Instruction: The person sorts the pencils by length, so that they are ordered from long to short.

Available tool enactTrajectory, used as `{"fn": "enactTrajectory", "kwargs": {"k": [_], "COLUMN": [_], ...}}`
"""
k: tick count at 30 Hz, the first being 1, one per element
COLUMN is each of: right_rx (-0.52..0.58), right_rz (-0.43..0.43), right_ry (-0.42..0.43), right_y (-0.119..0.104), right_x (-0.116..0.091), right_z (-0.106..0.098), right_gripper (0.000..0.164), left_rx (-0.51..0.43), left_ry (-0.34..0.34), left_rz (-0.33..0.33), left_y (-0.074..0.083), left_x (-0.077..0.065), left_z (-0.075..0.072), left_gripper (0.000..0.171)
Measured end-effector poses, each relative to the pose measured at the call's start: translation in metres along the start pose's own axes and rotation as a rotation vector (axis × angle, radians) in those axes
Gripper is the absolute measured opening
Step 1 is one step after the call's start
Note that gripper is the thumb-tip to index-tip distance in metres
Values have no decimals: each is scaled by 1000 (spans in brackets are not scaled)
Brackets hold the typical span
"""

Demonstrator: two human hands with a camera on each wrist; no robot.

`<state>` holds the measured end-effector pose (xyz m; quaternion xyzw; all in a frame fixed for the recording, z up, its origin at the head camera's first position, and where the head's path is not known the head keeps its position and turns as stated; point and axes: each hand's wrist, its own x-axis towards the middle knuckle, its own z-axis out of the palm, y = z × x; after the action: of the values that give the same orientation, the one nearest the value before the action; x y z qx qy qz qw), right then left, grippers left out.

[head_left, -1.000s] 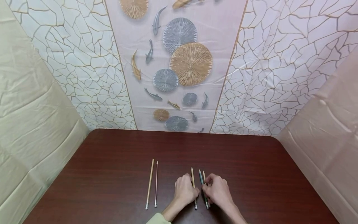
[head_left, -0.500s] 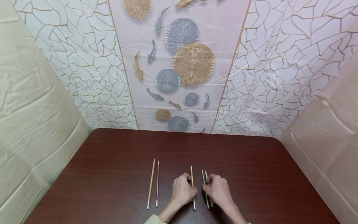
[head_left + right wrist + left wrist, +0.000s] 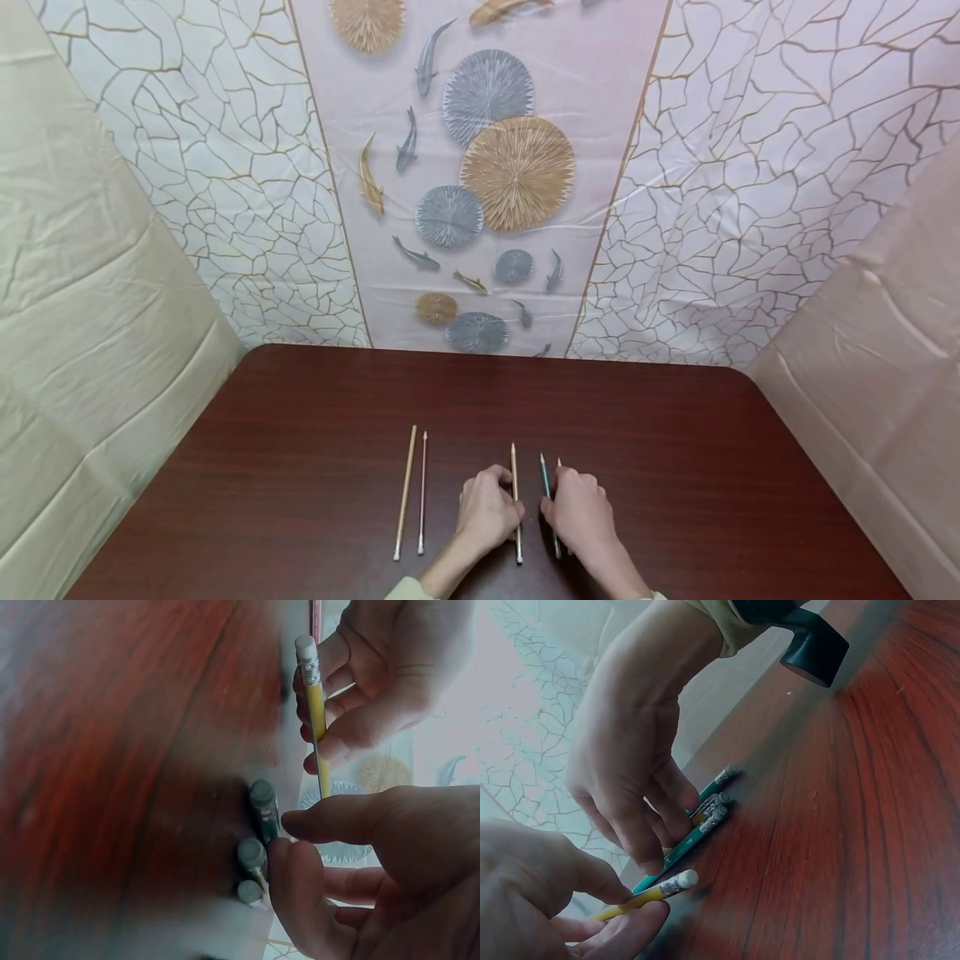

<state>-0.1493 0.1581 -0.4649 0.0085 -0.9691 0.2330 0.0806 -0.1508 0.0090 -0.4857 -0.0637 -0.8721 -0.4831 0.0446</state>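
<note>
My left hand point(image 3: 486, 508) pinches a yellow pencil point(image 3: 641, 898) between thumb and fingers; its white eraser end points toward me. To its right, my right hand point(image 3: 581, 512) is curled over a small group of pencils on the table. A green pencil point(image 3: 546, 475) lies at that group's left side. In the left wrist view, another green pencil point(image 3: 724, 777) and a yellowish pencil point(image 3: 718, 799) lie under the right fingers. The right wrist view shows the thumb beside the green pencil point(image 3: 264, 801) and the index finger by the other eraser ends point(image 3: 253, 855). The exact contact is partly hidden.
A long golden pencil point(image 3: 405, 492) and a thin pink pencil point(image 3: 423, 492) lie side by side to the left of my hands. The dark red-brown table point(image 3: 315, 400) ends at a patterned cloth backdrop point(image 3: 465, 275), with pale cloth point(image 3: 97, 333) at the sides.
My left hand has shifted slightly left with the yellow pencil, widening the gap to the right-hand group. There, the light pencil's tip has moved right, away from the green one.
</note>
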Motion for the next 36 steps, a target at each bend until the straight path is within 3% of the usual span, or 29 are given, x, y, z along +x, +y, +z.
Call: {"fn": "enactTrajectory", "kwargs": {"k": [17, 25, 30, 36], "right_rx": [-94, -81, -35, 35], "right_rz": [-25, -1, -17, -50], "right_ry": [2, -27, 12, 25], "right_y": [-8, -8, -5, -6], "right_x": [0, -2, -4, -2], "right_z": [5, 7, 5, 3], "right_gripper": [18, 24, 32, 21], "left_rx": [-56, -72, -79, -88], "left_ry": [-9, -26, -33, -32], "left_rz": [18, 19, 9, 7], "left_y": [-2, -3, -3, -3], "left_x": [-1, -2, -4, -1], "left_z": [-5, -8, -11, -16], "left_gripper": [29, 30, 32, 32]}}
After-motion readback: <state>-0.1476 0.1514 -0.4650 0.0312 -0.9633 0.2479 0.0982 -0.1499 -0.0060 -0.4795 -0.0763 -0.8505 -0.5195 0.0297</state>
